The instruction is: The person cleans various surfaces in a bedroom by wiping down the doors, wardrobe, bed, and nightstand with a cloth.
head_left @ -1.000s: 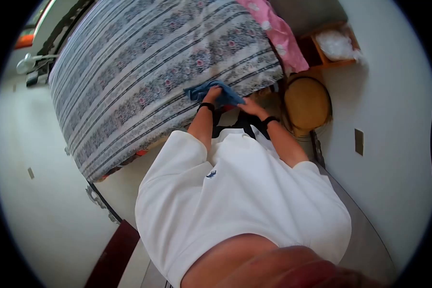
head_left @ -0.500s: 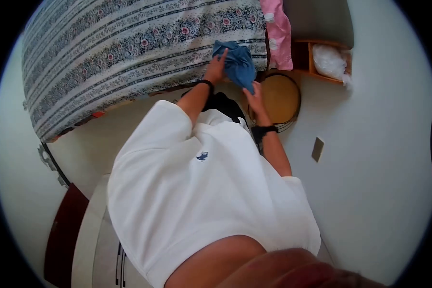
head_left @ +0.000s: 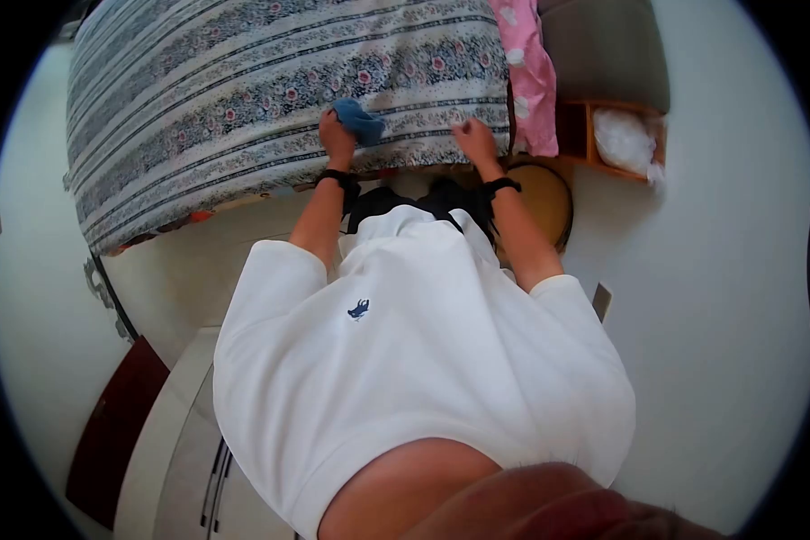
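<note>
The left hand (head_left: pixel 337 142) grips the bunched cloth (head_left: pixel 359 122) over the bed (head_left: pixel 243 130), seemingly mid-handling. The right hand (head_left: pixel 475 142), fingers curled, is apart from it; two-handed work would call for reaching left.

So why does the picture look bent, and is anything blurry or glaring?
In the head view, black corners and curving bedspread stripes suggest a very wide lens; in the same view, the right hand's fingers look slightly smeared, perhaps from motion, and the cloth shows little fine detail; also there, soft shading on the shirt, no strong glare.
</note>
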`<state>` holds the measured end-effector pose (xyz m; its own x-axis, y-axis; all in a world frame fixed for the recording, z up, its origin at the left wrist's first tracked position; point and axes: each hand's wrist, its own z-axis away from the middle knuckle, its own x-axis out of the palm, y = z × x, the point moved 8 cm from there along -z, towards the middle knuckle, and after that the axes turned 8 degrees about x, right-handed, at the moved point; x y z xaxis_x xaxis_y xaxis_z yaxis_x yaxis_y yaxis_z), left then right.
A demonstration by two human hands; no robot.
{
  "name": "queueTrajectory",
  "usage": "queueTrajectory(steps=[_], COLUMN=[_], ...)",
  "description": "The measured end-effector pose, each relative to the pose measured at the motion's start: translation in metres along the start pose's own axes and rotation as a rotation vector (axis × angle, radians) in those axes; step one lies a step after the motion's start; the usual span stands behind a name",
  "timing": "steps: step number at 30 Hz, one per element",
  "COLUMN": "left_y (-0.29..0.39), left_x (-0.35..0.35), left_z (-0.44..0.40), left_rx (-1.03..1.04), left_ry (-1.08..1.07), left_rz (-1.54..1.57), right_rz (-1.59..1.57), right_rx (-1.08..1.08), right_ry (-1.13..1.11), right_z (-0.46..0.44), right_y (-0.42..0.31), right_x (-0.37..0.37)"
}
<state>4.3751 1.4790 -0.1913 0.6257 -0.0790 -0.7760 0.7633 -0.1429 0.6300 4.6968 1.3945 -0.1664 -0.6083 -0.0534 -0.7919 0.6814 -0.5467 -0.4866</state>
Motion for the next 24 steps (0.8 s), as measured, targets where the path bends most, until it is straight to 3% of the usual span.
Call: queueTrajectory(steps=[2, 3, 5, 6, 8, 10, 14, 15, 17, 18, 20, 22, 24], left_y=[-0.018, -0.016, -0.022, -0.021, -0.037, -0.053, -0.054, -0.049, -0.02, 0.004, 0.065, 0.104, 0.124], left_x=[-0.037, -0.05, -0.063, -0.063, -0.04, -0.019, 0.071, 0.087, 0.14, 0.146, 0.13, 0.131, 0.139], left_z=[0.003, 0.005, 0.022, 0.031, 0.038, 0.057, 0.069, 0.069, 0.075, 0.076, 0.065, 0.054, 0.056], left_rx=[-0.128, -0.125, -0.307, -0.506, -0.503, -0.51, -0.425, -0.431, -0.297, -0.304, -0.532, -0.478, -0.441], left_ry=[0.121, 0.138, 0.109, 0.042, 0.026, -0.009, -0.363, -0.369, -0.662, -0.665, -0.544, -0.483, -0.433], left_rz=[0.017, -0.013, -0.069, 0.105, 0.11, 0.106, -0.011, -0.015, -0.043, -0.044, -0.016, -0.051, -0.071], right_rz=[0.136, 0.256, 0.278, 0.322, 0.358, 0.357, 0.189, 0.081, -0.025, -0.11, -0.192, -0.16, -0.18], right_rx=[0.055, -0.019, -0.078, -0.084, -0.097, 0.032, 0.163, 0.177, 0.191, 0.199, 0.208, -0.044, -0.041], right_ry=[0.063, 0.065, 0.105, 0.085, 0.072, -0.049, -0.048, 0.043, 0.127, 0.09, 0.053, -0.086, -0.164], right_z=[-0.005, -0.003, 0.013, 0.019, 0.009, 0.01, -0.015, -0.02, -0.023, -0.023, -0.022, -0.024, -0.021], right_y=[0.053, 0.064, 0.078, 0.082, 0.09, 0.115, 0.15, 0.155, 0.161, 0.157, 0.158, 0.147, 0.145], right_x=[-0.012, -0.015, -0.02, -0.022, -0.027, -0.01, 0.013, 0.01, 0.0, -0.005, -0.005, 0.006, -0.001])
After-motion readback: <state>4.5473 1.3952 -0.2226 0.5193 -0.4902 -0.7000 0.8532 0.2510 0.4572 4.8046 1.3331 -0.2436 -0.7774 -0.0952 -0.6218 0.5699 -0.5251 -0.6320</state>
